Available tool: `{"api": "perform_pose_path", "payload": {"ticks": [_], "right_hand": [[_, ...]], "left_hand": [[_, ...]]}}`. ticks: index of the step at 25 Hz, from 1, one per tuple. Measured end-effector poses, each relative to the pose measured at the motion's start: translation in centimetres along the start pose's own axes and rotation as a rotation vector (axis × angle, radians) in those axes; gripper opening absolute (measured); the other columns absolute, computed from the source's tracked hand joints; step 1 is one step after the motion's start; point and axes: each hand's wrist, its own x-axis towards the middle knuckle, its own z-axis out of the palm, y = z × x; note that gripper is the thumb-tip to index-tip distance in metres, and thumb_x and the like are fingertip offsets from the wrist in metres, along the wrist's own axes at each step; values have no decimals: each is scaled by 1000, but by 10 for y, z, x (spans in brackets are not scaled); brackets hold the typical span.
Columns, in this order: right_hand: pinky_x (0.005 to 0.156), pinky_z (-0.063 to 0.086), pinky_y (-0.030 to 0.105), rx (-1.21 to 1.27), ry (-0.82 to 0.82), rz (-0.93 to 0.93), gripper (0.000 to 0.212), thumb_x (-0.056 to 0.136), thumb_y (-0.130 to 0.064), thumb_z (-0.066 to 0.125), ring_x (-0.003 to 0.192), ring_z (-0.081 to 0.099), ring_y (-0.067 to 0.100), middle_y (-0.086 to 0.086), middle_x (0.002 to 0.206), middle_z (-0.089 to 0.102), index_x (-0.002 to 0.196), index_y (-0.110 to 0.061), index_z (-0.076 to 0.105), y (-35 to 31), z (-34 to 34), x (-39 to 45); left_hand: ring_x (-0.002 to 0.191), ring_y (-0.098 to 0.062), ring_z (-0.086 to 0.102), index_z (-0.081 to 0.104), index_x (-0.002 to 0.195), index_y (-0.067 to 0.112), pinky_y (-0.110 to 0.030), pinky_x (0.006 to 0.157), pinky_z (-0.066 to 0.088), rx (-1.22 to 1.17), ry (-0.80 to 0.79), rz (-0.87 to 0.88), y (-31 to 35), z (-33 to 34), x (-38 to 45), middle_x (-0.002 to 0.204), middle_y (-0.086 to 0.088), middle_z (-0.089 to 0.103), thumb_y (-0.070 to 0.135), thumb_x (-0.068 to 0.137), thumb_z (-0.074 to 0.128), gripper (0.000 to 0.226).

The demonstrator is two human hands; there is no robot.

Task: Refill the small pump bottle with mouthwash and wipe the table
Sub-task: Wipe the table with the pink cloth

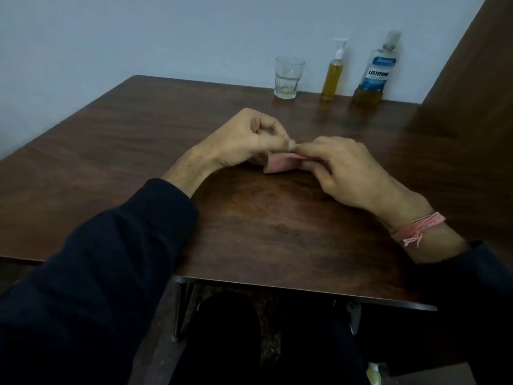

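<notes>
A small folded pink cloth (pixel 279 164) lies on the middle of the dark wooden table (pixel 111 140). My left hand (pixel 244 137) and my right hand (pixel 352 173) both pinch it, fingertips meeting above it. At the back of the table, against the wall, stand a small pump bottle (pixel 333 75) full of yellow liquid, with its white pump on, and a large Listerine mouthwash bottle (pixel 374 73) with a little yellow liquid at its bottom. A small wet spot (pixel 283 228) shows on the table near the front edge.
A clear drinking glass (pixel 287 77) with a trace of liquid stands left of the pump bottle. A brown panel (pixel 472 93) rises along the table's right side. A pale wall is behind. My legs are under the table's front edge.
</notes>
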Motion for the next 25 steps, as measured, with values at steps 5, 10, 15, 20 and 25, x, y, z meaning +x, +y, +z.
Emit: {"api": "perform_pose_path", "payload": {"ticks": [5,10,15,20,25], "right_hand": [[106,57,45,-142,-55,-92,54,102,-4,60,127,69,19,-6,136,76,142,-38,74,-17,-8,-6],[107,59,43,-106,-7,-53,38,99,-6,63,121,72,15,-6,128,80,121,-28,85,-14,-9,-13],[95,60,42,-76,8,76,44,96,-53,54,103,71,14,-4,113,79,111,-25,85,-20,-9,-15],[89,58,38,-178,-33,87,43,101,-61,58,102,67,17,-7,106,74,113,-28,82,-37,-10,-51],[94,53,37,-201,-5,234,21,110,-30,61,120,64,23,-4,125,70,129,-30,71,-41,-4,-44]], "left_hand": [[55,-21,75,85,92,13,-25,51,57,-35,185,-86,1,4,0,82,-12,86,62,113,56,61],[48,-13,66,85,90,19,-20,45,48,-4,207,-99,-4,6,2,79,-7,85,68,111,56,61],[43,-8,55,87,89,21,-14,44,42,40,268,-96,-6,5,2,78,-6,85,70,108,61,59],[43,-4,54,86,91,18,-15,53,49,80,238,-90,-8,8,3,77,-1,85,64,109,67,53],[44,-1,54,85,89,18,-19,56,52,86,242,-93,-13,8,3,80,-1,85,61,107,73,48]]}}
